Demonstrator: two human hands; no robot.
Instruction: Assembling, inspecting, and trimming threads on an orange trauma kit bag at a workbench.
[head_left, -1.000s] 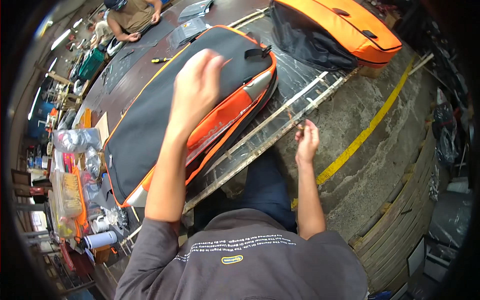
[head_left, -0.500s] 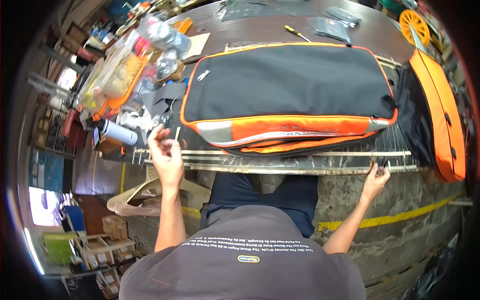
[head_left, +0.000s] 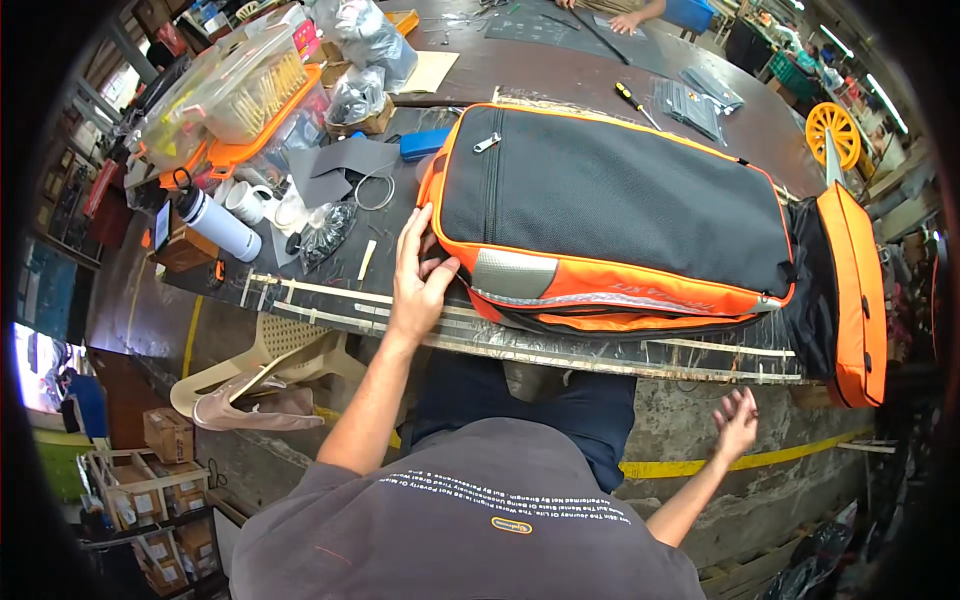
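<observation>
A large black bag with orange piping and an orange front side [head_left: 620, 185] lies on the table before me. My left hand [head_left: 415, 285] is at its near left corner, fingers apart and stretched along the side, thumb by the grey corner patch [head_left: 512, 273]. A silver zipper pull [head_left: 487, 143] lies on the bag's top near the left end. Past the table's front edge, over the floor, my right hand [head_left: 737, 424] hangs with fingers apart and nothing visible in it. On the table left of my left hand lies a pale strip [head_left: 367, 260].
A white bottle [head_left: 222, 228], a mug [head_left: 247, 202] and plastic boxes [head_left: 255, 95] crowd the left side. Another orange and black bag [head_left: 850, 295] stands at the right. A screwdriver [head_left: 636, 105] lies behind the bag; farther back is another person's hand [head_left: 628, 22].
The bag has shifted right and turned slightly. My left hand has come onto its corner. My right hand has drawn back from the table edge, and the dark thing at its fingers no longer shows.
</observation>
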